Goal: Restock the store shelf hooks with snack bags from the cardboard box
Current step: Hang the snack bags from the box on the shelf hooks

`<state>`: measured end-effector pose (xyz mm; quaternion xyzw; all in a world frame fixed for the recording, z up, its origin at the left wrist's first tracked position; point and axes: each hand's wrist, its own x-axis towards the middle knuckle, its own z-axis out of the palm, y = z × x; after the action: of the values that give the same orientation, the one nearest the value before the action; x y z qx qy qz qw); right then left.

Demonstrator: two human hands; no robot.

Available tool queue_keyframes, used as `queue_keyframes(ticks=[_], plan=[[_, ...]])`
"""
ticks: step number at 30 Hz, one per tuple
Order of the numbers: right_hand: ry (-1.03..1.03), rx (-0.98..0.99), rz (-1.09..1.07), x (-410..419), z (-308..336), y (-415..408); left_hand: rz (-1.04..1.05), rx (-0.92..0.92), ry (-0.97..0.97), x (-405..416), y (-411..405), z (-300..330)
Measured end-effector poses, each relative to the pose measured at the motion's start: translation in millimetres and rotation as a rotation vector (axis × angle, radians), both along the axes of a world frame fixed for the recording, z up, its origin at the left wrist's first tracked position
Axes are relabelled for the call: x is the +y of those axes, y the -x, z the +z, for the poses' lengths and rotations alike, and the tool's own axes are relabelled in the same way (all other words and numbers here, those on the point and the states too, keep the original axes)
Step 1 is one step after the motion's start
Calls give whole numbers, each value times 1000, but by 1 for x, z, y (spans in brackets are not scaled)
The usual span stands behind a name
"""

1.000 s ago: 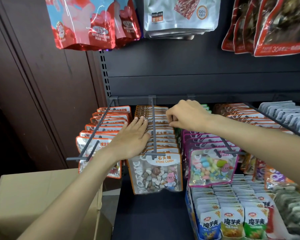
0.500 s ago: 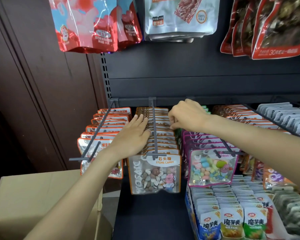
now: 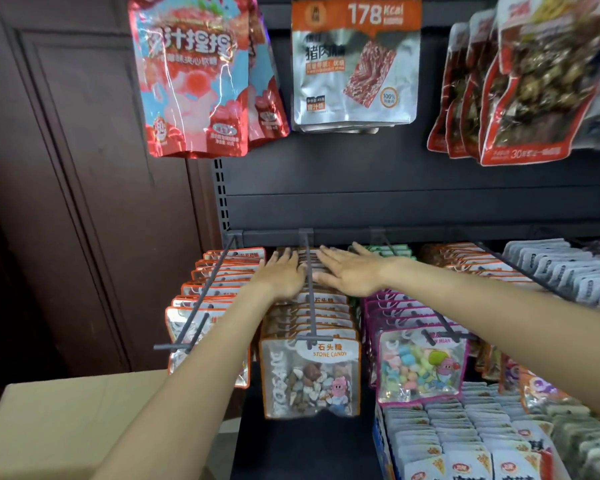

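A row of stone candy bags [image 3: 310, 377] with orange trim hangs on a dark metal hook [image 3: 311, 306] in the middle of the shelf. My left hand [image 3: 284, 277] lies flat on the bag tops left of the hook, fingers straight and pointing at the back panel. My right hand [image 3: 350, 273] lies flat on the bag tops right of the hook, fingers spread. Neither hand holds a bag. The cardboard box [image 3: 66, 424] sits at the lower left under my left forearm, its flaps closed as far as I can see.
Orange-trimmed bags [image 3: 219, 282] hang on the hook to the left, pink-trimmed candy bags [image 3: 420, 365] to the right. Larger pouches [image 3: 354, 64] hang on the row above. Stacked packets [image 3: 465, 445] fill the lower right. A brown wooden panel [image 3: 66, 202] stands at left.
Both hands slid further back along the bag row toward the back panel. My right hand, curled at the bag tops before, now lies flat with straight fingers. The view tilted upward.
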<state>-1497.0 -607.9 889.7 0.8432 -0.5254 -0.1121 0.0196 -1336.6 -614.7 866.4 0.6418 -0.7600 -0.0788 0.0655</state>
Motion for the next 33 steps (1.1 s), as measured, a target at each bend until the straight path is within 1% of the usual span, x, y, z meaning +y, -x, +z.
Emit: queue_keyframes(ticks=[3, 11, 13, 14, 16, 17, 20, 22, 24, 25, 27, 28, 31, 33], plan=[[-34, 46, -11, 1, -1, 0, -21, -23, 7, 2, 0, -6], [-33, 64, -16, -3, -4, -1, -50, -10, 63, 1, -3, -11], [-27, 43, -18, -3, -3, 0, -40, 26, 93, 4, -3, -7], [-20, 14, -19, -2, -1, 1, -34, 72, 126, 7, -3, -4], [29, -93, -1, 5, 11, 8, -27, 235, 230, 20, -3, 7], [67, -180, 20, 12, 21, 13, -21, 332, 308, 30, -4, 13], [234, -537, 83, 51, 46, 30, -36, 571, 532, 71, -12, 26], [333, -788, 88, 86, 45, 38, -96, 781, 618, 101, -16, 20], [392, -1002, 84, 120, 30, 37, -137, 957, 664, 124, -18, 1], [397, -1099, 80, 133, 18, 34, -141, 999, 673, 131, -19, -13], [344, -1242, 63, 153, -9, 25, -125, 1013, 662, 141, -19, -41], [315, -1247, 53, 158, -24, 20, -109, 1020, 630, 145, -19, -54], [283, -1065, 4, 165, -63, 4, -92, 1069, 516, 157, -16, -73], [248, -1029, -10, 164, -80, -7, -65, 1113, 443, 161, -11, -75]])
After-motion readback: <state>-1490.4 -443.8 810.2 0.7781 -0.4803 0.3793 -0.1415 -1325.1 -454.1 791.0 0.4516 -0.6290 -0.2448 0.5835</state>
